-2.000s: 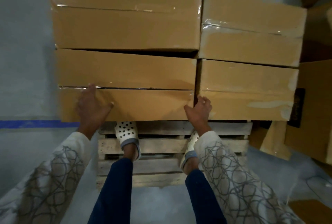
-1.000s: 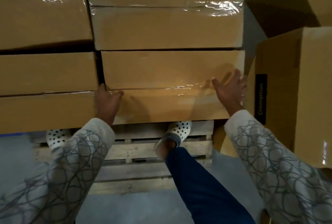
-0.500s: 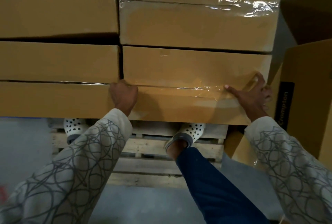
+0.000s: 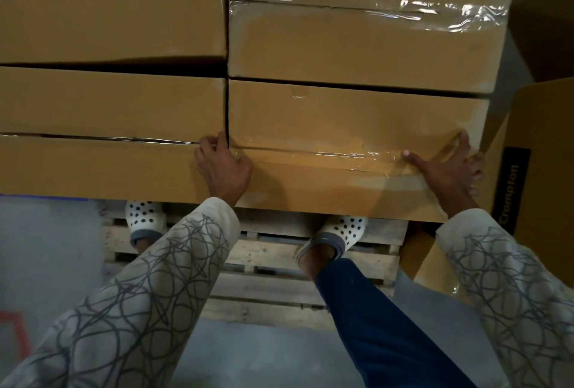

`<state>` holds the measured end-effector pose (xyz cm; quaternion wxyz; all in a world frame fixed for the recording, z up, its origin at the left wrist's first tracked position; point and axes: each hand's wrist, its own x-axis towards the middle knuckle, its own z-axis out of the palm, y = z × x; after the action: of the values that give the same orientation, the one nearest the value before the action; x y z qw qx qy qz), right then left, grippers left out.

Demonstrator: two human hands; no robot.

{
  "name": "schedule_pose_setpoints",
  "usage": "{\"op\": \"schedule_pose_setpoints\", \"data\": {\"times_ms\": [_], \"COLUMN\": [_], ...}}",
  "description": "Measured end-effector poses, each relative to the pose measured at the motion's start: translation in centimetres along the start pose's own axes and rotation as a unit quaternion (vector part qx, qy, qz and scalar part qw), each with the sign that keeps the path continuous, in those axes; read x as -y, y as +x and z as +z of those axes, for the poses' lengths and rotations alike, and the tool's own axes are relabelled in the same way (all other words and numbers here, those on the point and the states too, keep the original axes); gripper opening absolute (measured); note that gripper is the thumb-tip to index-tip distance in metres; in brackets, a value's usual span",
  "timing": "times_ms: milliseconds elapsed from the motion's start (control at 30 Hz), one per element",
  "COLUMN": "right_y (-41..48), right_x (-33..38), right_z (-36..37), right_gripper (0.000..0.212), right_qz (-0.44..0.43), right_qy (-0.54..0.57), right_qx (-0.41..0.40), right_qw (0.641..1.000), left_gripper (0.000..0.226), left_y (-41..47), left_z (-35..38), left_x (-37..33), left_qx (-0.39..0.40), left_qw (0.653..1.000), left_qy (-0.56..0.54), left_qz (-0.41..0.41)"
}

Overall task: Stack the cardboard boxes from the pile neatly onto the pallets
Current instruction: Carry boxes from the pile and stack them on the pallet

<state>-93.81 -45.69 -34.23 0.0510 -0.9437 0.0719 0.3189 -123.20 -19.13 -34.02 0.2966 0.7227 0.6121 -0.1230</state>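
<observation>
A: Status on the hands?
B: Both on the near right box [image 4: 341, 120]. The left hand [image 4: 222, 167] grips its near left corner, fingertips hooked into the gap beside the near left box [image 4: 102, 101]. The right hand [image 4: 447, 167] grips the near right corner, fingers wrapped over the side edge and thumb flat on the taped top seam.
A: Where's that box sitting?
B: Front row, right side of the stack over the wooden pallet [image 4: 279, 263]. The far right box [image 4: 357, 39] is just behind it, with the far left box [image 4: 108, 14] beside that. Thin dark gaps between all four.
A: Person?
B: Standing on the pallet slats. The toes of the white dotted shoes [image 4: 341, 227] are hidden by the stack's near edge. Patterned sleeves [image 4: 149, 294], blue trousers [image 4: 379, 319].
A: Anything alongside?
B: A brown carton [image 4: 546, 145] with a black "Crompton" label, just right of the right hand. The grey floor [image 4: 46, 247] has blue tape [image 4: 43, 199] and a red mark [image 4: 14, 334] at left.
</observation>
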Motion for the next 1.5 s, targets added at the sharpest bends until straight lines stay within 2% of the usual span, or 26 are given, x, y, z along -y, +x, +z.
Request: {"op": "schedule_pose_setpoints", "data": {"times_ms": [200, 267, 333, 400, 567, 700, 800, 867, 1000, 1133, 1267, 1367, 1433, 1500], "right_y": [0.6, 0.2, -1.3, -4.1, -14.6, -20.6, -21.4, -20.7, -19.3, -20.4, -22.0, -21.8, -21.4, -21.0], "right_x": [0.0, 0.5, 2.0, 4.2, 11.6, 20.4, 27.3, 31.4, 37.3, 39.0, 39.6, 39.9, 39.3, 38.7], "right_z": [0.6, 1.1, 2.1, 3.7, 8.4, 12.0, 14.8, 16.6, 20.2, 23.6, 24.8, 23.7, 22.7, 21.7], "right_gripper": [0.126, 0.119, 0.102, 0.089, 0.078, 0.071, 0.063, 0.067, 0.084, 0.083, 0.090, 0.089, 0.082, 0.074], "right_qz": [0.002, 0.005, -0.003, -0.044, -0.222, -0.330, -0.370, -0.382, -0.340, -0.283, -0.218, -0.147, -0.136, -0.117], "right_qy": [-0.018, -0.039, -0.071, -0.086, -0.062, 0.000, 0.058, 0.091, 0.116, 0.104, 0.099, 0.124, 0.176, 0.223], "right_qx": [0.005, 0.001, -0.023, -0.029, 0.002, 0.045, 0.052, 0.037, -0.010, -0.063, -0.120, -0.108, -0.099, -0.074], "right_qw": [1.000, 0.999, 0.997, 0.995, 0.973, 0.943, 0.926, 0.919, 0.933, 0.951, 0.964, 0.975, 0.970, 0.965], "left_gripper": [0.092, 0.090, 0.085, 0.084, 0.080, 0.076, 0.064, 0.058, 0.056, 0.077, 0.082, 0.075, 0.062, 0.060], "left_y": [0.2, 0.2, 0.1, 0.0, 0.8, 4.5, 9.3, 13.2, 21.6, 27.7, 31.7, 33.9, 34.5, 34.4], "left_z": [-0.3, -0.5, -0.9, -1.5, -4.8, -9.6, -14.2, -17.5, -23.6, -27.2, -28.4, -28.8, -28.6, -28.5], "left_x": [0.4, 0.6, 0.8, 1.1, 2.3, 5.9, 10.2, 13.9, 22.8, 28.8, 30.1, 30.1, 30.6, 31.1], "left_qx": [0.030, 0.033, 0.050, 0.072, 0.112, 0.069, 0.008, -0.039, -0.112, -0.096, -0.082, -0.065, -0.058, -0.062], "left_qw": [0.998, 0.997, 0.996, 0.994, 0.991, 0.995, 0.997, 0.995, 0.985, 0.989, 0.990, 0.985, 0.977, 0.973], "left_qy": [0.036, 0.046, 0.055, 0.063, 0.021, -0.021, -0.063, -0.094, -0.116, -0.087, -0.063, -0.113, -0.172, -0.197], "left_qz": [0.031, 0.046, 0.052, 0.059, 0.073, 0.067, 0.037, 0.011, -0.054, -0.064, -0.093, -0.116, -0.113, -0.102]}}
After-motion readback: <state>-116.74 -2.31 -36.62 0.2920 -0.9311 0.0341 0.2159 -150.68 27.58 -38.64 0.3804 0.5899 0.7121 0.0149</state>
